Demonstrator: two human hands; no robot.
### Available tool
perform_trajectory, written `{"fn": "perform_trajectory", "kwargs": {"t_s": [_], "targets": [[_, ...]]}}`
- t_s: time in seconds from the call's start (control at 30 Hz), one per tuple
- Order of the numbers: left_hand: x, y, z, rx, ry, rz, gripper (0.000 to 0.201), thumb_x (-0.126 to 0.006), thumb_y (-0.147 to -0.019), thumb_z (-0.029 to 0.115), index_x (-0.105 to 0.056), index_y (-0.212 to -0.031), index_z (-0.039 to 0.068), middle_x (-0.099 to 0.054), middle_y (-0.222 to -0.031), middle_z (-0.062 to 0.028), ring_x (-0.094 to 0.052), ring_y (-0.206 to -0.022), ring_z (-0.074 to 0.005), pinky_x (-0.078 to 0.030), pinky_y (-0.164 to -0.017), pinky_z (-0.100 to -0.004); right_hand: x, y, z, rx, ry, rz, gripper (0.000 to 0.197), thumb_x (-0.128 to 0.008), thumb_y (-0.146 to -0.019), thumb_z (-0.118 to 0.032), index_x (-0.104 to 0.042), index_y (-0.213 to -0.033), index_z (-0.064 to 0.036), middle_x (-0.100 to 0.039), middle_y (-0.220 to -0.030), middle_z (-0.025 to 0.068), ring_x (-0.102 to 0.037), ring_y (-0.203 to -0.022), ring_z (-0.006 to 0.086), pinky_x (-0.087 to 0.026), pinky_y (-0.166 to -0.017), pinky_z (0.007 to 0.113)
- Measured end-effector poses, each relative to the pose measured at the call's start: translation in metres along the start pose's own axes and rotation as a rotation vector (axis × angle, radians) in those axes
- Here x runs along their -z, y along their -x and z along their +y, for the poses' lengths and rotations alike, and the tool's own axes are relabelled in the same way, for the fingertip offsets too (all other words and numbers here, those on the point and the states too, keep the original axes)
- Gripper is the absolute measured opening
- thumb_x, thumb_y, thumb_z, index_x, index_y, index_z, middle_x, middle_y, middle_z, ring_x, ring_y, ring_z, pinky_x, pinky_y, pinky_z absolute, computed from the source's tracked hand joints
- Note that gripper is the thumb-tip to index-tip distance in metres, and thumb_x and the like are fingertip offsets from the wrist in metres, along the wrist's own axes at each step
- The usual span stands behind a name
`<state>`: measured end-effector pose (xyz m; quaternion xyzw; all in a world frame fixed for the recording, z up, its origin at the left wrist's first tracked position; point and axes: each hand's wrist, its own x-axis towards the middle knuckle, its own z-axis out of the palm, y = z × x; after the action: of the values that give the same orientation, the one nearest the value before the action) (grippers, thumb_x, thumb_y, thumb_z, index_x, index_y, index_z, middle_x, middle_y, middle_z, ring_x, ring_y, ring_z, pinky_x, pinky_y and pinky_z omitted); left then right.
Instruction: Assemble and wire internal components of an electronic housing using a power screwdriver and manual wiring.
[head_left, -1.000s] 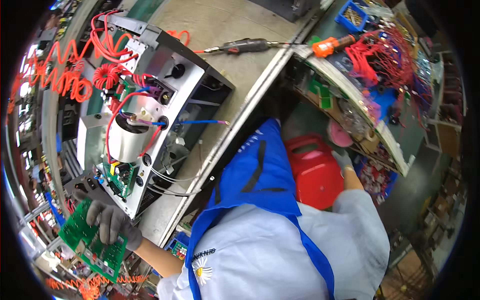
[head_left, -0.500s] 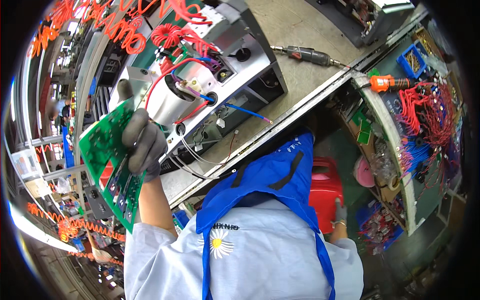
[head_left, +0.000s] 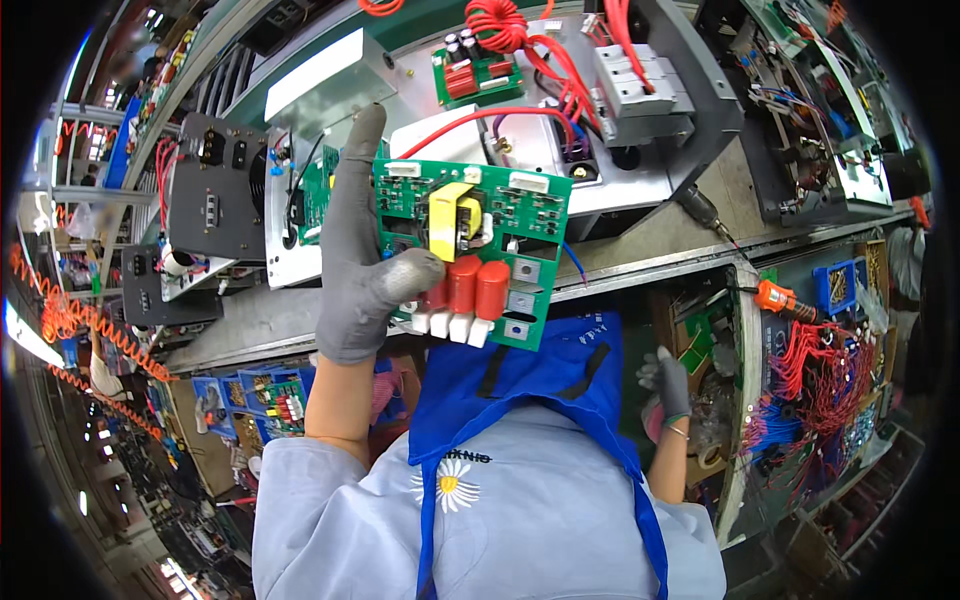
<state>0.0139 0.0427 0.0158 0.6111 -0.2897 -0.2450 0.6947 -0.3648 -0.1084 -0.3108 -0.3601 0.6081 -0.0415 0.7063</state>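
In a grey glove, my left hand [head_left: 355,260] grips the left edge of a green circuit board [head_left: 515,215], the thumb lying over its front. The board is tilted up with its parts showing: a yellow-wrapped transformer [head_left: 443,225], red cylindrical capacitors [head_left: 462,284] and white connectors along its edges. Behind it stands an open metal chassis [head_left: 690,110] with red wires and a smaller green board [head_left: 478,78] inside. Lower down on the right, my gloved right hand [head_left: 664,384] hangs beside the bench, fingers apart and holding nothing.
To the right, a side bench carries an orange-and-black screwdriver [head_left: 785,300], a blue bin of screws [head_left: 835,287] and bundles of red and blue wires [head_left: 825,370]. A dark power tool [head_left: 703,208] lies by the chassis. Dark housings [head_left: 215,190] stand at left; blue parts bins [head_left: 235,392] sit below.
The circuit board has swung rightward in front of the chassis, turned so its component side shows. My right hand has moved up from beside a red stool, which is out of sight now.
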Motion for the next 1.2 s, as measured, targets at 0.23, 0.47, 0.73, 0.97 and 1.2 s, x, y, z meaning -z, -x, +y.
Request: {"fn": "perform_trajectory", "kwargs": {"t_s": [0.23,0.47,0.73,0.97,1.2], "targets": [[-0.002,0.057,-0.047,-0.086,0.125,0.043,0.127,-0.090,-0.054,0.025,-0.012,-0.151,-0.001,-0.040,-0.141,-0.0197,-0.054,-0.120,-0.0287,-0.049,-0.098,-0.0405,-0.100,0.085,-0.105,0.547,0.159,-0.540,0.065,-0.057,-0.088,-0.056,-0.063,-0.103,0.0066,-0.068,-0.089,0.0150,-0.067,-0.079,0.0203,-0.053,-0.078,0.033],[0.015,0.147,-0.140,0.102,-0.051,-0.072,0.109,-0.084,-0.069,0.033,-0.019,-0.149,-0.004,-0.039,-0.141,-0.0163,-0.051,-0.119,-0.0205,-0.042,-0.100,-0.0330,-0.174,0.134,-0.070,0.714,0.147,-0.656,0.048,-0.057,-0.094,-0.040,-0.061,-0.116,0.0026,-0.066,-0.100,0.0041,-0.058,-0.090,0.0092,-0.046,-0.083,0.026],[0.021,0.196,-0.190,0.179,0.212,0.020,0.078,-0.073,-0.082,0.025,-0.031,-0.143,0.000,-0.056,-0.120,-0.0106,-0.058,-0.107,-0.0168,-0.049,-0.092,-0.0312,-0.198,0.133,-0.033,0.870,0.175,-0.508,0.029,-0.052,-0.097,-0.023,-0.064,-0.105,0.0025,-0.064,-0.088,0.0014,-0.052,-0.080,0.0056,-0.044,-0.072,0.024],[0.029,0.199,-0.176,0.353,0.473,-0.118,0.064,-0.070,-0.085,0.038,-0.044,-0.130,0.000,-0.061,-0.113,-0.0113,-0.063,-0.100,-0.0183,-0.054,-0.086,-0.0323,-0.201,0.127,-0.065,1.069,0.355,-0.581,0.037,-0.046,-0.101,-0.033,-0.060,-0.094,0.0006,-0.057,-0.080,0.0012,-0.049,-0.077,0.0080,-0.043,-0.071,0.026],[0.000,0.163,-0.160,0.264,0.503,-0.473,0.077,-0.068,-0.080,0.049,-0.043,-0.133,0.000,-0.057,-0.119,-0.0106,-0.062,-0.105,-0.0208,-0.050,-0.092,-0.0354,-0.253,0.053,-0.122,1.401,0.460,-0.222,0.042,-0.059,-0.093,-0.028,-0.050,-0.124,0.0000,-0.065,-0.090,0.0127,-0.063,-0.081,0.0196,-0.049,-0.071,0.032]]}}
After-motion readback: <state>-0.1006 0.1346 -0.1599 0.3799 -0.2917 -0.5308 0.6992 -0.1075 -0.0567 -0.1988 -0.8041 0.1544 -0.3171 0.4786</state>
